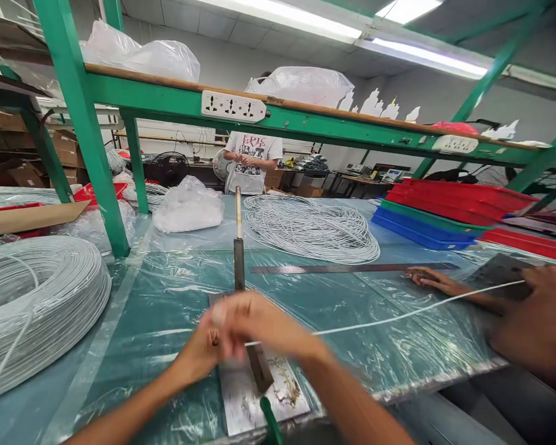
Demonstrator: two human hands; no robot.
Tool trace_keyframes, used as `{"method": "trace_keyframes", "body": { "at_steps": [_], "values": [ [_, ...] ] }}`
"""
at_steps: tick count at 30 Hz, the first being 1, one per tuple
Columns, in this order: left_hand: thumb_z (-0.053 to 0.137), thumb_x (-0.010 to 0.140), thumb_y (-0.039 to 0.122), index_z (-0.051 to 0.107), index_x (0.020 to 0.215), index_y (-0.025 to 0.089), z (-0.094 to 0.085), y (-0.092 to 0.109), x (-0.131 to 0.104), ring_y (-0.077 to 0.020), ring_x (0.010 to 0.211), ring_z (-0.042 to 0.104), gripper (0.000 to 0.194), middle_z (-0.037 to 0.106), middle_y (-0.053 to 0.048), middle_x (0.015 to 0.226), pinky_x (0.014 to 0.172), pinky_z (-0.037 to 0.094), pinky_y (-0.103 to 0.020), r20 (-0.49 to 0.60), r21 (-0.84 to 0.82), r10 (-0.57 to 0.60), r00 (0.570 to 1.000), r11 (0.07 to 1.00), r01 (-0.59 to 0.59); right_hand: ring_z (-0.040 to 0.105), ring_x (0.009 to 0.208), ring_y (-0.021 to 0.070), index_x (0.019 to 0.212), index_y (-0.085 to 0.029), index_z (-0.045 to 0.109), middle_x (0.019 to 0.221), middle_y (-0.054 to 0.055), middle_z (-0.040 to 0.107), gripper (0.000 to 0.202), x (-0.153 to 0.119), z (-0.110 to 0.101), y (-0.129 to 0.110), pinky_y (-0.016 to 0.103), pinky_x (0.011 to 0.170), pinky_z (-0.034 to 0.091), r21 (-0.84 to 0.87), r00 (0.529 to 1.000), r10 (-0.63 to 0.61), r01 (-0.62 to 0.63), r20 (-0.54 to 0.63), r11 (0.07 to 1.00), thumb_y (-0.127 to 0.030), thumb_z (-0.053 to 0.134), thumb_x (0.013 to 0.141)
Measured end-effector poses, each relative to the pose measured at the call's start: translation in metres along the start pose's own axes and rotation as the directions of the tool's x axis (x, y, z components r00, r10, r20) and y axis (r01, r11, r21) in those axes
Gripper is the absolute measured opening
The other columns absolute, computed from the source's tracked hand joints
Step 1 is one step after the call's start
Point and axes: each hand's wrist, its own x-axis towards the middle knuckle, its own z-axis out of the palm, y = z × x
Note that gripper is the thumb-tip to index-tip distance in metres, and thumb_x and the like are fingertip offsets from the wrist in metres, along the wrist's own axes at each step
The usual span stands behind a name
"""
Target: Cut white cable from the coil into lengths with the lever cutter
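We observe both hands together over a small metal fixture on the bench. The right hand (254,321), blurred, crosses in front of the left hand (202,347); its fingers are bent, and we cannot tell whether they grip anything. The left hand's fingers are curled and partly hidden, so its grasp is likewise unclear to us. The white cable (380,322) emerges beneath the right hand and runs in a shallow curve rightward to a co-worker's near hand (544,290) at the edge of view. The co-worker's far hand (429,279) rests by the right part of a steel ruler (328,269). Below our hands we record a metal plate (238,402) with a dark bar above it, a green handle (269,417) at its near edge, and a lever (239,262) standing beyond. A loose cable coil (310,228) lies behind the ruler, a thick cable coil (46,309) at left, and stacked trays (454,201) at right rear.
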Motion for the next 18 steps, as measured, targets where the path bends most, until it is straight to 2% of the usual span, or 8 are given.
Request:
{"method": "trace_keyframes", "body": {
  "at_steps": [1,2,3,5,7,9,15,18],
  "values": [
    [0.057,0.073,0.051,0.059,0.056,0.012,0.001,0.0,-0.001,-0.0078,0.046,0.027,0.043,0.032,0.006,0.046,0.049,0.019,-0.023,-0.012,0.049,0.003,1.0,0.999,-0.003,0.05,0.043,0.0052,0.097,-0.015,0.065,0.056,-0.002,0.059,0.032,0.007,-0.025,-0.016,0.015,0.044,0.039,-0.058,0.967,-0.074,0.062,-0.244,0.996,-0.042,0.054,0.082],
    [0.055,0.076,0.048,0.061,0.06,0.012,0.001,0.001,-0.003,-0.0084,0.046,0.028,0.041,0.032,0.006,0.046,0.049,0.018,-0.023,-0.024,0.139,0.012,1.0,0.99,-0.008,0.049,0.042,0.0046,0.103,-0.015,0.062,0.054,-0.003,0.057,0.029,0.018,-0.049,-0.028,0.015,0.043,0.038,-0.104,0.862,-0.134,0.094,-0.488,0.99,-0.037,0.054,0.084],
    [0.052,0.08,0.045,0.064,0.067,0.013,0.002,0.003,-0.005,-0.0097,0.046,0.032,0.036,0.036,0.005,0.046,0.05,0.019,-0.024,-0.041,0.259,0.032,0.999,0.966,-0.021,0.046,0.04,0.0035,0.111,-0.017,0.056,0.054,-0.005,0.055,0.029,0.033,-0.073,-0.036,0.014,0.042,0.035,-0.106,0.787,-0.139,0.093,-0.601,0.99,-0.034,0.049,0.088],
    [0.042,0.086,0.035,0.067,0.088,0.017,0.004,0.007,-0.01,-0.0149,0.053,0.046,0.03,0.052,0.0,0.054,0.053,0.024,-0.025,-0.057,0.53,0.097,0.994,0.846,-0.052,0.043,0.038,0.0032,0.117,-0.017,0.048,0.054,-0.006,0.051,0.03,0.065,-0.116,-0.042,0.014,0.039,0.031,-0.085,0.704,-0.106,0.065,-0.703,0.994,-0.031,0.041,0.093],
    [0.034,0.089,0.027,0.065,0.098,0.02,0.006,0.009,-0.013,-0.0209,0.064,0.057,0.033,0.064,-0.006,0.069,0.058,0.028,-0.027,-0.033,0.712,0.122,0.992,0.7,-0.063,0.041,0.04,0.0039,0.111,-0.013,0.049,0.059,-0.005,0.051,0.031,0.094,-0.147,-0.041,0.016,0.039,0.033,-0.031,0.688,-0.034,0.017,-0.725,0.999,-0.036,0.038,0.094],
    [0.03,0.089,0.022,0.065,0.089,0.019,0.009,0.008,-0.012,-0.0235,0.07,0.06,0.035,0.066,-0.01,0.075,0.059,0.03,-0.027,-0.003,0.765,0.111,0.994,0.64,-0.069,0.043,0.043,0.0045,0.103,-0.012,0.053,0.066,-0.002,0.052,0.034,0.115,-0.165,-0.039,0.017,0.041,0.037,0.027,0.694,0.03,-0.016,-0.719,1.0,-0.041,0.04,0.092],
    [0.041,0.079,0.024,0.059,0.074,0.015,0.011,0.002,0.002,-0.0181,0.072,0.052,0.021,0.058,-0.005,0.072,0.063,0.033,-0.025,-0.122,0.41,0.086,0.989,0.912,-0.029,0.036,0.041,0.0034,0.089,-0.012,0.053,0.062,-0.004,0.047,0.042,0.138,-0.172,-0.044,0.017,0.038,0.032,0.177,0.732,0.156,-0.05,-0.663,0.983,-0.049,0.036,0.091],
    [0.046,0.076,0.037,0.053,0.067,0.015,0.013,0.002,0.009,-0.0143,0.062,0.044,0.025,0.047,0.001,0.062,0.057,0.029,-0.023,-0.122,0.246,0.039,0.992,0.969,-0.008,0.028,0.034,0.0028,0.083,-0.013,0.051,0.052,-0.005,0.042,0.053,0.133,-0.171,-0.051,0.016,0.034,0.026,0.216,0.748,0.175,-0.044,-0.64,0.975,-0.057,0.023,0.091]
  ]
}}
